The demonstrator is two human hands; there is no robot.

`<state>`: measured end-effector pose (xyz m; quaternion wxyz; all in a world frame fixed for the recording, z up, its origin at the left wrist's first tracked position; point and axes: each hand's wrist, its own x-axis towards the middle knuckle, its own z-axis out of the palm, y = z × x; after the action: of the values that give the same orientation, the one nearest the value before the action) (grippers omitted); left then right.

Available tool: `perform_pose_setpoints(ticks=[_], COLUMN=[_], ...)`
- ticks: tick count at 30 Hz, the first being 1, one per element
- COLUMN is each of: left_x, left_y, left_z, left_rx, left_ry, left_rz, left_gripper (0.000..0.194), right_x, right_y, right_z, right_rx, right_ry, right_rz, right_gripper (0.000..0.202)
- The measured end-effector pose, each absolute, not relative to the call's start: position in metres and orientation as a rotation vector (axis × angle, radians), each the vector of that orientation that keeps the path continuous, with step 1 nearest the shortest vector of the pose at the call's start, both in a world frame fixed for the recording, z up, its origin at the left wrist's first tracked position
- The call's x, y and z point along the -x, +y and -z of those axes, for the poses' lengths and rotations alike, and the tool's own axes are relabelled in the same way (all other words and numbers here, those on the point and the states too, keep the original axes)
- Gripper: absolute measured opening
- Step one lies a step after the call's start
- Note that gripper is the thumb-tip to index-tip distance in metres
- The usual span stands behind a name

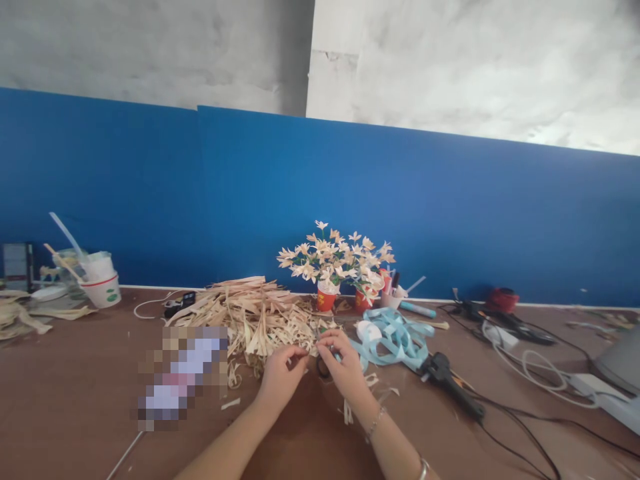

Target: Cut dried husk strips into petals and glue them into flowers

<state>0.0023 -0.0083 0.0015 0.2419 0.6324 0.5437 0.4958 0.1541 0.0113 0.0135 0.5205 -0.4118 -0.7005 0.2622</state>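
Note:
My left hand [283, 373] is closed in a pinch, thumb against fingertips, in front of a heap of dried husk strips [250, 313]. Whatever sits between its fingers is too small to make out. Close by on the right, my right hand [345, 363] also pinches with bent fingers; what it holds is hidden. The dark handle of what looks like scissors [323, 367] shows right beside its fingers; I cannot tell whether the hand touches it. Behind the hands, pale husk flowers [325, 257] stand in red paper cups [325, 301].
Light blue ribbon [400, 337] lies tangled right of the hands, beside a black glue gun [450, 383] with a cable. A blurred-out phone-like object [183, 377] lies left. Farther left stands a white cup [103, 292]. White cables [530, 370] run along the right.

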Motion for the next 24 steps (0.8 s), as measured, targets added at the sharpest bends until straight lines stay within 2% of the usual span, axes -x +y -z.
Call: perform_pose_setpoints(ticks=[24], left_x=[-0.0013], left_y=[-0.0049], left_z=[-0.0017], left_rx=[-1.762], left_ry=[1.442], left_rz=[-1.398], left_gripper=[0.013], right_x=[-0.1498], right_y=[0.0090], right_z=[-0.0138], right_rx=[0.982], right_ry=[-1.602], right_rz=[-0.715], right_gripper=[0.014])
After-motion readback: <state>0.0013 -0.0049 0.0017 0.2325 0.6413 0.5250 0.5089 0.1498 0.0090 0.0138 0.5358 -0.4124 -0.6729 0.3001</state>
